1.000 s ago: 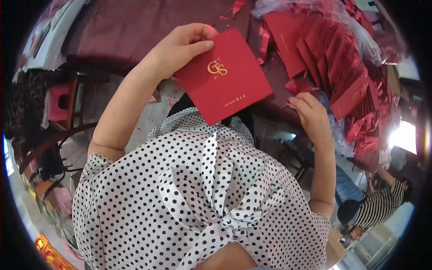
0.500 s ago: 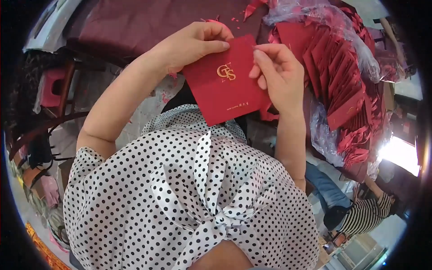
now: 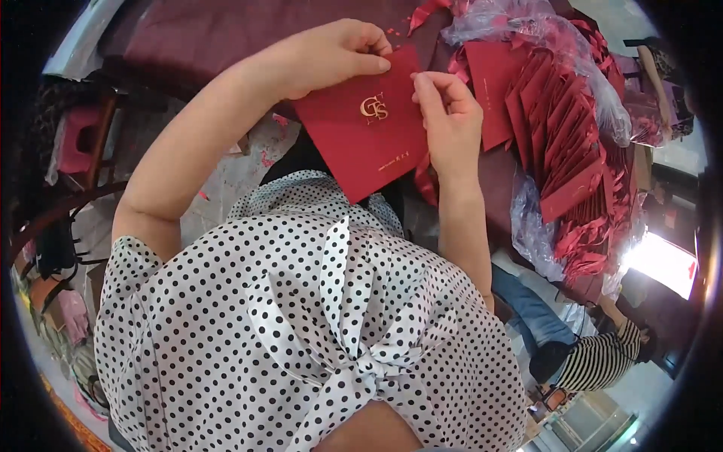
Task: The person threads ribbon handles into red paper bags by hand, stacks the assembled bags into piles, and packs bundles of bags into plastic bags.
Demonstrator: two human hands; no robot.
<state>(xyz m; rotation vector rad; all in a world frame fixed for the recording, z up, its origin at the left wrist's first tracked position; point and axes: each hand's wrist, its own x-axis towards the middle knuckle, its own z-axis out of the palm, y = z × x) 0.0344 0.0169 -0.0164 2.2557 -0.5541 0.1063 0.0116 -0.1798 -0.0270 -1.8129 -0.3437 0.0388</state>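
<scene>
A red card is held near the top middle of the frame, its gold mark in view. Its upper left edge is pinched by the left hand. The fingers of the right hand are drawn close together by its right edge, but whether anything is gripped there cannot be told. A red ribbon hangs down below that hand. The work on this card seems to be only partly done, as both hands are kept busy at it. At the upper right, a big pile of red cards is seen beside clear plastic; which are finished and which are left cannot be told.
</scene>
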